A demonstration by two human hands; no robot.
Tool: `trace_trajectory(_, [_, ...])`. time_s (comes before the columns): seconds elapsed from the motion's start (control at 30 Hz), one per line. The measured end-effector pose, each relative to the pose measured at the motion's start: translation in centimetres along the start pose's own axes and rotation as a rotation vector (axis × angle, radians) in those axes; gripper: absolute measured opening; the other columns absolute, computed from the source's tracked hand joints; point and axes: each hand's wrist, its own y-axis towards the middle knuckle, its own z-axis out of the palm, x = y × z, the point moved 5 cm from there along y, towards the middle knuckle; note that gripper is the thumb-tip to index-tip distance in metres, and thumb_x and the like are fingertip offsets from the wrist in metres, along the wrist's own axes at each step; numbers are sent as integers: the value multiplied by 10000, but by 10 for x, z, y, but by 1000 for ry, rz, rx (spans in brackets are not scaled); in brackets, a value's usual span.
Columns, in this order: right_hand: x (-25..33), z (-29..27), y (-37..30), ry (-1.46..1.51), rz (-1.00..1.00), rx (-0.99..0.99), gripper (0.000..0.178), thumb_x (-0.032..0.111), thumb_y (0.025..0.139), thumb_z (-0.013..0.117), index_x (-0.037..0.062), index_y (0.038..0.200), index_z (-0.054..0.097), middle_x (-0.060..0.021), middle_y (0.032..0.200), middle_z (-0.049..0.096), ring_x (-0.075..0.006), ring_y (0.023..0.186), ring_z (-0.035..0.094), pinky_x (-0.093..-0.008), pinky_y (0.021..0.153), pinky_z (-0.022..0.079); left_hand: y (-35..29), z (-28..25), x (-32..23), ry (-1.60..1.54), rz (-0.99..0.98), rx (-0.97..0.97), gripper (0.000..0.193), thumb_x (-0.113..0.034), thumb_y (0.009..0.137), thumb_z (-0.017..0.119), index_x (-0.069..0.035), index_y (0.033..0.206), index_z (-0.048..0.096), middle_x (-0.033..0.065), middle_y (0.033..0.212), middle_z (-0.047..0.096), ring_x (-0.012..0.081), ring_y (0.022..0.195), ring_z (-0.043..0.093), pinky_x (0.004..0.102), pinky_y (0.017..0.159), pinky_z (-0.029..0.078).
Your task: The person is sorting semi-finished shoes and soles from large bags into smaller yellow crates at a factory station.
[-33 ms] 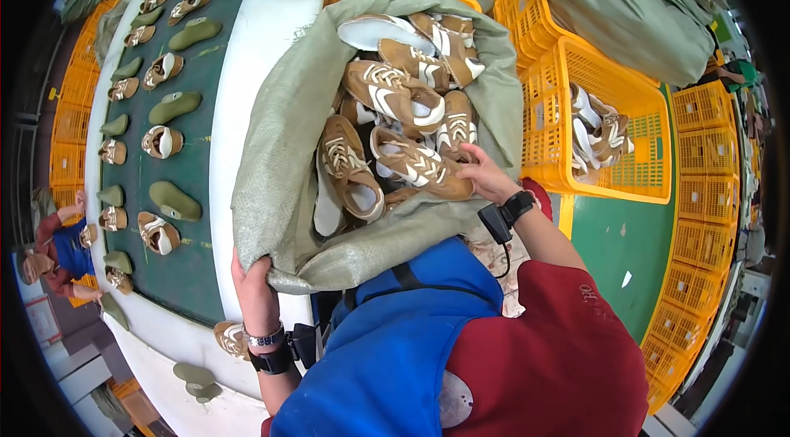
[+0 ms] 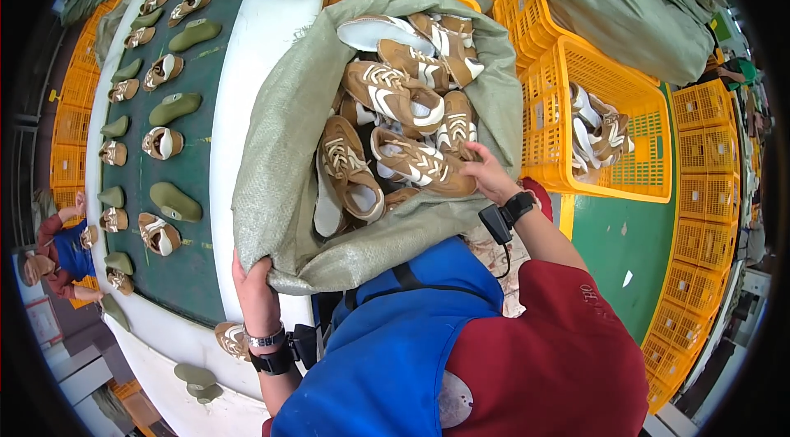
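Note:
A grey-green woven sack (image 2: 271, 141) gapes in front of me, full of brown sneakers with white stripes and laces. My left hand (image 2: 257, 293) grips the sack's near left edge, its fingers partly hidden in the folds. At the sack's right side, my right hand (image 2: 494, 178) is closed on the toe of a brown sneaker (image 2: 424, 167) that lies on the pile. Next to it are another sneaker (image 2: 350, 165), standing tilted at the left, and a sneaker (image 2: 391, 91) on top of the heap.
On my left, a green belt (image 2: 206, 272) carries rows of sneakers and green shoe lasts (image 2: 174, 201). A yellow crate (image 2: 609, 182) with several shoes stands at the right, beside stacked yellow crates (image 2: 699, 223). A co-worker (image 2: 62, 244) is across the belt.

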Motion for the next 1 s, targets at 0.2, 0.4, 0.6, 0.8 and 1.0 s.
trace_trajectory(0.2, [50,16,-17,213,-158,-55,515,28,811,561,70,1277,346,-129,1134,524,-195,987,551,-338,863,464,-5,-1,0,16,15,16,478,6,719,446,43,1195,444,95,1090,541,174,972,504,270,876,361])
trace_trajectory(0.4, [85,30,-1,225,-202,90,443,160,881,532,60,1279,368,-118,1199,509,-198,1081,522,-339,895,450,-11,2,0,4,-15,16,467,12,726,444,40,1192,442,95,1072,546,176,964,505,275,878,361])
trace_trajectory(0.6, [105,77,25,212,-158,170,376,172,899,513,75,1251,420,-99,1126,547,-173,1010,549,-327,869,466,-13,1,-2,80,9,34,483,2,738,448,32,1219,414,107,1125,520,195,991,503,279,904,354])
trace_trajectory(0.8, [114,151,33,176,-3,305,264,208,856,594,40,1047,520,-59,973,590,-146,872,592,-297,775,506,-3,-24,-13,862,369,-220,653,-19,723,535,-40,1329,293,188,1233,443,269,1087,478,338,937,365])
trace_trajectory(1.0, [128,244,-2,-57,-48,468,267,175,849,596,33,1062,519,-45,926,591,-122,848,587,-267,733,502,-40,-2,-49,308,374,61,420,-43,806,545,0,1214,454,133,1216,486,226,1142,458,340,955,368])
